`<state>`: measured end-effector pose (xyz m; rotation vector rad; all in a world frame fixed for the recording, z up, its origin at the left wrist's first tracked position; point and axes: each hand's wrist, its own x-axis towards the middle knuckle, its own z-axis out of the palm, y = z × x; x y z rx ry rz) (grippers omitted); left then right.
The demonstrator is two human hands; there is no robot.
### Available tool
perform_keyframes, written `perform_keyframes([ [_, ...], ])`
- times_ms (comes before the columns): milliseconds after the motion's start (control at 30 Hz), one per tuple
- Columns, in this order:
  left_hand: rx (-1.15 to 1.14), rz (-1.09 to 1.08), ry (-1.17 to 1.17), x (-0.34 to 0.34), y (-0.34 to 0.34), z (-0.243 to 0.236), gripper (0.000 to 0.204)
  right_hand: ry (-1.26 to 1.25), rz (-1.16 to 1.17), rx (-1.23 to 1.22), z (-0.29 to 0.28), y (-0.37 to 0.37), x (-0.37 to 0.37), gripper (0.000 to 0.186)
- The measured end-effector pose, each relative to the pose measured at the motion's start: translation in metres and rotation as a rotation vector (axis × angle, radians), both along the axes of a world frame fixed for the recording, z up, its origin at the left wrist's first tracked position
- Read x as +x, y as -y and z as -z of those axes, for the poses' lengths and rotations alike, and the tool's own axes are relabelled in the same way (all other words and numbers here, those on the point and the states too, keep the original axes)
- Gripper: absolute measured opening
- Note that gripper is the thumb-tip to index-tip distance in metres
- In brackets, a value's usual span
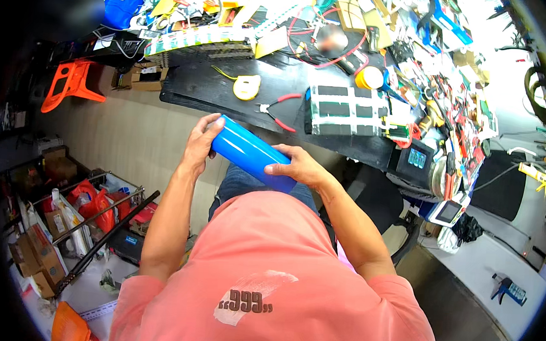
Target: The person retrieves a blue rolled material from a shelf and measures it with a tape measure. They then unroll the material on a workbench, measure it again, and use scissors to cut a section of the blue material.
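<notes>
A glossy blue flat-looking sleeve or tube (249, 149) is held above my lap, slanting down from left to right. My left hand (200, 141) grips its upper left end, thumb on top. My right hand (298, 167) is closed round its lower right end, thumb across the front face. On the black table beyond lie red-handled cutting pliers (280, 111) with their handles spread, and a yellow and white tape measure (247, 87). To their right sits a black block-shaped pack (344, 110) wrapped in pale tape, with wires and a small green board at its right end.
Tools, wires and parts pile up along the table's back and right. A small device with a lit screen (417, 157) stands at the right edge. An orange stool (73, 86) is on the floor at left, above a cluttered rack (91, 216). A caulking gun (509, 289) lies far right.
</notes>
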<state>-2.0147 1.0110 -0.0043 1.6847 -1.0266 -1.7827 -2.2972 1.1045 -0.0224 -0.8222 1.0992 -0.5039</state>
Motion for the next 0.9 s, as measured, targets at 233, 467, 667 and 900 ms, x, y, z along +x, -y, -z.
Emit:
perform_keyframes([
  [233, -0.085, -0.184, -0.250, 0.059, 0.019, 0.027, 0.062, 0.026, 0.012, 0.081, -0.006, 0.067, 0.049, 0.082],
  [467, 0.194, -0.024, -0.239, 0.122, 0.071, 0.065, 0.056, -0.274, -0.263, -0.066, 0.026, 0.137, 0.095, 0.083],
  [667, 0.193, -0.055, -0.328, 0.145, 0.101, 0.123, 0.045, -0.620, -0.105, -0.060, 0.042, 0.177, 0.119, 0.077],
  [900, 0.201, -0.032, -0.232, 0.145, 0.133, 0.122, 0.040, -1.342, 0.182, -0.211, 0.044, 0.200, 0.133, 0.091],
])
